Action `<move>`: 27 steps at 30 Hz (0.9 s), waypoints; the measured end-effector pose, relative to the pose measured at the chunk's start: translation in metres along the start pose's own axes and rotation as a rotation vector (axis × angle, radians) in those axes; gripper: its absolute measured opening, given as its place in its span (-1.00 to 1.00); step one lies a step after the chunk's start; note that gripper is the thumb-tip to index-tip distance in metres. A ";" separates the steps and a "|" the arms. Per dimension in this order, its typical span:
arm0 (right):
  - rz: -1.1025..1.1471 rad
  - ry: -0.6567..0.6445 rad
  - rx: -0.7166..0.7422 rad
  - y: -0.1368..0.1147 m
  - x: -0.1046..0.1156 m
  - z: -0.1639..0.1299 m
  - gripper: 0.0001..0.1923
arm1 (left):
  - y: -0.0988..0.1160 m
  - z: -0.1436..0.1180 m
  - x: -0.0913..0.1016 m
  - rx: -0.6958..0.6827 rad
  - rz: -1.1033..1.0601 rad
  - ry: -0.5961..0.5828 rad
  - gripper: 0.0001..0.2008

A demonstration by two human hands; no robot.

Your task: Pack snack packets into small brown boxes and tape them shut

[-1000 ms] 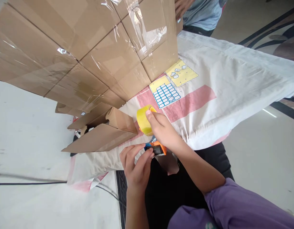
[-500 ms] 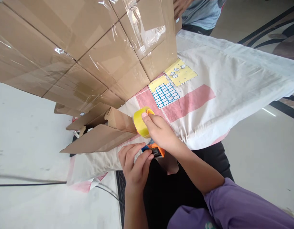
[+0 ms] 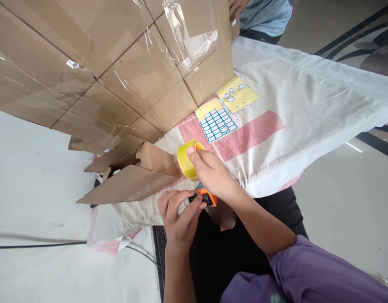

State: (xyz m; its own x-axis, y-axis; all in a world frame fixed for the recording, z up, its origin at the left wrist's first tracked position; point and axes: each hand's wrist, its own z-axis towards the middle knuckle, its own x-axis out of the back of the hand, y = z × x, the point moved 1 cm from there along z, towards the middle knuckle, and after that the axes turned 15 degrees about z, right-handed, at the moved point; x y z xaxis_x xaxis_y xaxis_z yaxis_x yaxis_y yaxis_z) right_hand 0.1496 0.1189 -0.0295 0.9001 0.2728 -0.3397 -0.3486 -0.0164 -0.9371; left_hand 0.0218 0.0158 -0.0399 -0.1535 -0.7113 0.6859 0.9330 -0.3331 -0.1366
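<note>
My right hand is closed on an orange tape dispenser that carries a roll of yellow tape. Its thumb lies on the rim of the roll. At the dispenser's dark cutting end, the fingers of my left hand pinch together. Whether they grip the tape's end or the dispenser itself I cannot make out. To the left of the roll is an open cardboard box with raised flaps, standing on a white and pink cloth.
A wall of taped cardboard boxes rises behind the open box. Two yellow printed sheets, one with a blue grid, lie on the cloth. Another person's hand rests by the stack at the top. A black cable runs at left.
My left fingers have shifted slightly to the right at the dispenser's cutting end. My right hand keeps its hold, and the view has moved a little.
</note>
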 end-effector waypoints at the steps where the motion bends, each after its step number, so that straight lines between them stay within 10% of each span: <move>1: -0.003 0.002 -0.001 0.000 0.000 0.000 -0.49 | 0.001 0.000 0.000 0.006 -0.002 0.001 -0.82; 7: -0.038 0.014 0.001 0.002 -0.001 -0.001 -0.47 | 0.003 -0.001 -0.002 0.062 -0.038 0.010 -0.92; 11: 0.007 -0.007 -0.013 0.003 -0.002 0.000 -0.47 | -0.006 0.000 -0.007 0.449 -0.118 -0.008 -0.84; 16: 0.016 -0.016 0.002 0.004 -0.001 0.002 -0.48 | -0.013 -0.002 -0.018 0.859 -0.616 -0.348 -0.56; 27: -0.008 0.025 0.186 0.026 0.010 0.012 -0.43 | -0.003 0.007 -0.017 0.904 -0.788 -0.245 -0.89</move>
State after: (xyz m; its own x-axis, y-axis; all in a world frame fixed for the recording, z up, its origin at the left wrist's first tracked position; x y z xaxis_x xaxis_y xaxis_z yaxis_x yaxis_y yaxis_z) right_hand 0.1463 0.1330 -0.0558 0.9085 0.2483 -0.3360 -0.3814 0.1646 -0.9096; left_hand 0.0237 0.0332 -0.0456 -0.8042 -0.3415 0.4864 0.5177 -0.0005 0.8556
